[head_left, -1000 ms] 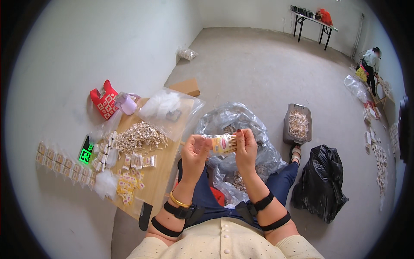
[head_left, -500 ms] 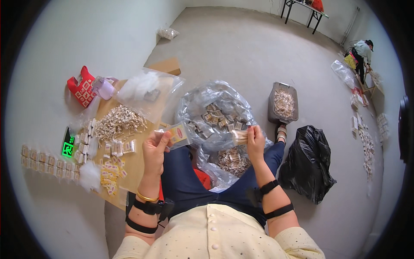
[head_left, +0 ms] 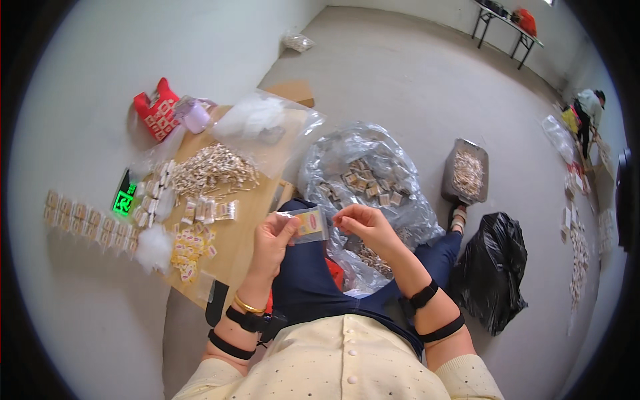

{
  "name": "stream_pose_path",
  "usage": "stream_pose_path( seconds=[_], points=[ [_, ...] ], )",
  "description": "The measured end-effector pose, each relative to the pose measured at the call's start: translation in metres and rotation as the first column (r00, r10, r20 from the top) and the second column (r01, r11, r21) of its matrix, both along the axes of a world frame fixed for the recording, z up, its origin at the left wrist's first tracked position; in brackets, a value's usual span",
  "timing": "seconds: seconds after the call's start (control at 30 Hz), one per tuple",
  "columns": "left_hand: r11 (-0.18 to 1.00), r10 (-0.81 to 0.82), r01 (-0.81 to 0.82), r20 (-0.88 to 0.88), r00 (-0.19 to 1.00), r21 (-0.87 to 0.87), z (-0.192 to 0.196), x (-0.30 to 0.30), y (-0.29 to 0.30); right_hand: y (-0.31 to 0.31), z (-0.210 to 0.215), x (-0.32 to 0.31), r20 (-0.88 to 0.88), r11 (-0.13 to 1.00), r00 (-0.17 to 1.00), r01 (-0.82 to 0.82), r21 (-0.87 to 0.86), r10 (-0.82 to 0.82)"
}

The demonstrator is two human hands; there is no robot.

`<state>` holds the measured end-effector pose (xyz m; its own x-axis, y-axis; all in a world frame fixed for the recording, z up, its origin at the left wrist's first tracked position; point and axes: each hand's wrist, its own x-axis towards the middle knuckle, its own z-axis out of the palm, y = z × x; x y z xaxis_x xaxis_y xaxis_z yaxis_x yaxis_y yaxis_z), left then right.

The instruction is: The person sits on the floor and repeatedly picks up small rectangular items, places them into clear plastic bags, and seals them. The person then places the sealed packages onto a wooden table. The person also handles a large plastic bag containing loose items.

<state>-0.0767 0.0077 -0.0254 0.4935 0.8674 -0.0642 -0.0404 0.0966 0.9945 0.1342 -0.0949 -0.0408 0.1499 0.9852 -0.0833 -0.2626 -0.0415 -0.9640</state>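
Observation:
My left hand (head_left: 275, 241) pinches a small clear plastic bag (head_left: 312, 225) with a yellow printed card inside, holding it above my lap. Close to the bag's right edge is my right hand (head_left: 368, 225), its fingers curled together; what they hold, if anything, does not show. Below my hands, a large clear plastic sack (head_left: 412, 167) holds several filled swab packs (head_left: 373, 185). Loose cotton swabs (head_left: 372, 259) lie nearer me, partly covered by my right forearm. On the wooden table (head_left: 233, 257) at left are a swab heap (head_left: 212, 168), yellow cards (head_left: 192, 252) and small filled packs (head_left: 210, 211).
A grey bin (head_left: 449, 183) of swabs stands beyond my right foot, and a black plastic bag (head_left: 493, 273) sits at right. A purple-lidded jar (head_left: 193, 117) and red bag (head_left: 158, 113) are by the left wall. Another person (head_left: 588, 113) bends at the far right.
My right hand has moved left to the small bag; the swab bundle it held is no longer visible. The left hand still holds the bag. The view has shifted, moving the scene rightward.

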Motion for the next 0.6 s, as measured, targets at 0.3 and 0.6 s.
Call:
stream_pose_path(
  seconds=[0.3,0.6],
  points=[
    [0.974,0.211,-0.216,0.077,0.974,0.065,-0.010,-0.051,0.005,0.059,0.003,-0.066,-0.017,0.988,0.989,-0.146,-0.044,0.145],
    [0.915,0.398,-0.404,0.167,0.902,-0.001,-0.029,-0.117,0.012,0.108,-0.003,-0.136,0.045,0.929,0.942,-0.318,-0.191,0.332]
  ],
)
